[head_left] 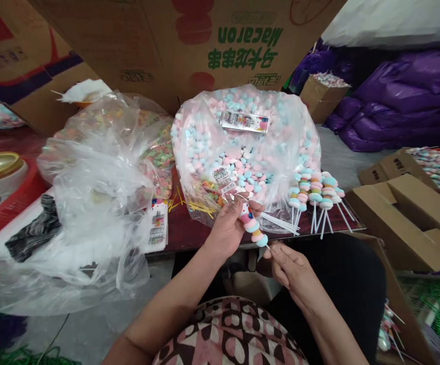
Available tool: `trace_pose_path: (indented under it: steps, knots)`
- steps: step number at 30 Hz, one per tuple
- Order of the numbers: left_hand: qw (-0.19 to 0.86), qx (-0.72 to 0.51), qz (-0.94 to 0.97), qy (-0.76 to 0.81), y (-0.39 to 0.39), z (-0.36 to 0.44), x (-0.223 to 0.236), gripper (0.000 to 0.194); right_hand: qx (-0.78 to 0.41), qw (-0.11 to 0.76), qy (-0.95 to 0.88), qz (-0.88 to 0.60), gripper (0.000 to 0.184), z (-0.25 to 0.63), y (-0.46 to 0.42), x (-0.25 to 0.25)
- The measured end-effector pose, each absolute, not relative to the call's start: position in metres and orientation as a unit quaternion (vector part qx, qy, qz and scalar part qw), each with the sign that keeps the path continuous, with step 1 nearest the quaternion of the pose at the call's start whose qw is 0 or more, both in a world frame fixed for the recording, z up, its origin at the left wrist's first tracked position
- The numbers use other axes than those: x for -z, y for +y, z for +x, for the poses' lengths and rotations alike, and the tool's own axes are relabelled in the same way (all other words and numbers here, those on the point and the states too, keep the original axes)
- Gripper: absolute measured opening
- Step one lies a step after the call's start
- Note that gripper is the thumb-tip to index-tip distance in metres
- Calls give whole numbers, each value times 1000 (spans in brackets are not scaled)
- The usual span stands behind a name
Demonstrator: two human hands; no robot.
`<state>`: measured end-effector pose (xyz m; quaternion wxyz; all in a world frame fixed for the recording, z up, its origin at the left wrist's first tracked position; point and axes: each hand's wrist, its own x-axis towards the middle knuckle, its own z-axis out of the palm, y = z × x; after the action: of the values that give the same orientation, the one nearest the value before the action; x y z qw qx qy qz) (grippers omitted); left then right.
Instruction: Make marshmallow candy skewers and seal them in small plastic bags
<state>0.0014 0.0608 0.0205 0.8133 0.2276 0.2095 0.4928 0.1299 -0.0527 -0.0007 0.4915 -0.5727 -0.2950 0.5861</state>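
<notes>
My left hand (226, 229) is closed around a clear printed wrapper (223, 181), its fingers pinching near the wrapper's mouth. A candy skewer (257, 234) in pale blue, pink and orange slants down from there, its upper end under the printed film. My right hand (293, 264) pinches the skewer's white stick just below the lowest blue candy. Behind my hands lies a large open clear bag (195, 126) of pink and blue candies. Finished-looking candy skewers (314, 190) lie in a bunch on the right, near loose white sticks (280, 223).
Yellow strips (199, 208) lie by the bag. On the left are a crumpled clear plastic bag (101, 182), printed wrappers (158, 225) and a red basin (22, 195). A tall carton (147, 45) stands behind; an open carton (410, 223) is at right.
</notes>
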Motion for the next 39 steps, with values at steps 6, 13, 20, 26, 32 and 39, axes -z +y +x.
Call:
trace_pose_path:
  steps: [6, 13, 20, 26, 32, 39]
  knots:
    - [819, -474, 229, 228, 55, 4, -21, 36, -665, 500, -240, -500, 41, 126, -51, 11]
    - [804, -491, 224, 250, 53, 9, -15, 39, -553, 532, -294, -570, 39, 120, -47, 9]
    - [819, -456, 258, 233, 52, 5, -15, 39, -505, 489, -358, -615, 41, 124, -49, 11]
    - [810, -492, 194, 255, 68, -7, -23, 28, -499, 465, -399, -612, 35, 132, -54, 6]
    - [820, -501, 116, 250, 67, -4, -21, 26, -308, 478, -470, -675, 19, 127, -55, 4]
    - [815, -503, 174, 229, 65, -4, -16, 28, -397, 444, -469, -652, 34, 127, -57, 4]
